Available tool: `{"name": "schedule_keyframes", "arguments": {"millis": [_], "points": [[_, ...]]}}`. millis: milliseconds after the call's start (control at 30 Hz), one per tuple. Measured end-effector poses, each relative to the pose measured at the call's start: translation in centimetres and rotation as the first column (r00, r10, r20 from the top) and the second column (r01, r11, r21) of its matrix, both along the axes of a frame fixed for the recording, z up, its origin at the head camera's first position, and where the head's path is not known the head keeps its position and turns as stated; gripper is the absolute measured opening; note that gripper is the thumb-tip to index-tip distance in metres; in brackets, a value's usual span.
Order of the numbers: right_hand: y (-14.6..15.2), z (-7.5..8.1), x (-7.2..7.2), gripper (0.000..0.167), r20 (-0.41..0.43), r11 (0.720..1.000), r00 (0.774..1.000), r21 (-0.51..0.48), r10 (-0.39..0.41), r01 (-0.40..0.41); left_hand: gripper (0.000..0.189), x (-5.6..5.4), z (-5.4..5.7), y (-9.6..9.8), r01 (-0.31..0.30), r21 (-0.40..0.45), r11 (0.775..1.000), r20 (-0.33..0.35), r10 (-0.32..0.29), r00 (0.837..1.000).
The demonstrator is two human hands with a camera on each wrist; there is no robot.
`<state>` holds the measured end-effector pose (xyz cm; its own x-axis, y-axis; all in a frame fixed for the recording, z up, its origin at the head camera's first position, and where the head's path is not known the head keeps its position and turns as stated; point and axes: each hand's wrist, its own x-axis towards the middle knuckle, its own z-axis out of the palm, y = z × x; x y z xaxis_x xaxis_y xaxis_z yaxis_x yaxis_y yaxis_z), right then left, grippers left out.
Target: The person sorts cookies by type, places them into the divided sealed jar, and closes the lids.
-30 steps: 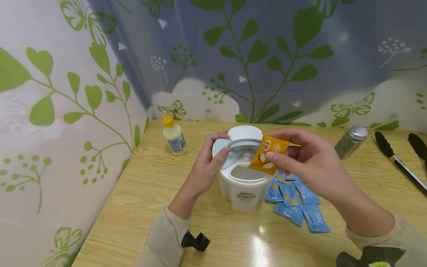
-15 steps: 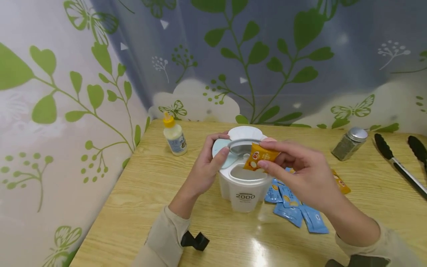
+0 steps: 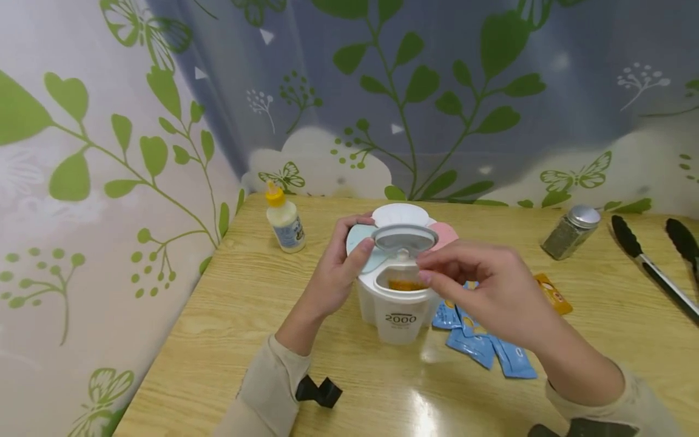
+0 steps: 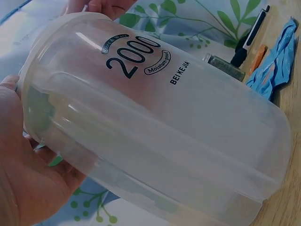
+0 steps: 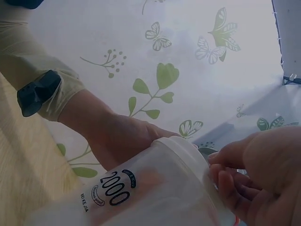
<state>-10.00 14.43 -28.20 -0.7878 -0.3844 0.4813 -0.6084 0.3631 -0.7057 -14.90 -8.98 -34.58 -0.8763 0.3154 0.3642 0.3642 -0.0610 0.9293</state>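
Observation:
A clear storage canister [image 3: 397,325] printed "2000", with a white top and coloured lids, stands on the table. My left hand [image 3: 340,273] grips its left side, thumb on the pale blue lid [image 3: 371,258]. In front, one compartment's grey-rimmed lid [image 3: 405,239] is raised, and an orange snack packet [image 3: 405,285] lies inside that opening. My right hand [image 3: 480,285] hovers at the opening's right edge, fingers loosely bent, holding nothing visible. In the left wrist view the canister [image 4: 188,122] fills most of the frame; its top is hidden there.
Several blue packets [image 3: 472,347] lie right of the canister, partly under my right hand. Beyond them are another orange packet [image 3: 554,294], a glass spice jar [image 3: 571,233] and black-tipped tongs [image 3: 655,270]. A yellow-capped bottle [image 3: 286,224] stands at the left back.
My right hand has moved left and down with the orange packet and let it go; the packet is now inside the front compartment. My left hand has stayed on the canister.

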Motion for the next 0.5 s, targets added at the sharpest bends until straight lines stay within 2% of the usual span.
{"name": "schedule_keyframes", "arguments": {"millis": [133,267,500], "points": [[0.4,-0.1,-0.2,0.019,0.072,0.998,0.997,-0.051,0.035,-0.031,0.046,-0.1,0.1,0.0,0.001,0.012,1.000,-0.001,-0.001,1.000],[1.3,-0.4,-0.4,0.021,0.146,0.987,0.983,-0.130,0.108,-0.089,0.047,-0.2,0.0,0.0,0.002,0.017,1.000,0.009,-0.002,1.000],[3.9,-1.7,-0.6,0.029,0.163,0.943,0.967,-0.301,0.195,-0.139,0.051,0.0,-0.1,0.1,-0.002,0.017,1.000,0.012,0.002,1.000]]}}
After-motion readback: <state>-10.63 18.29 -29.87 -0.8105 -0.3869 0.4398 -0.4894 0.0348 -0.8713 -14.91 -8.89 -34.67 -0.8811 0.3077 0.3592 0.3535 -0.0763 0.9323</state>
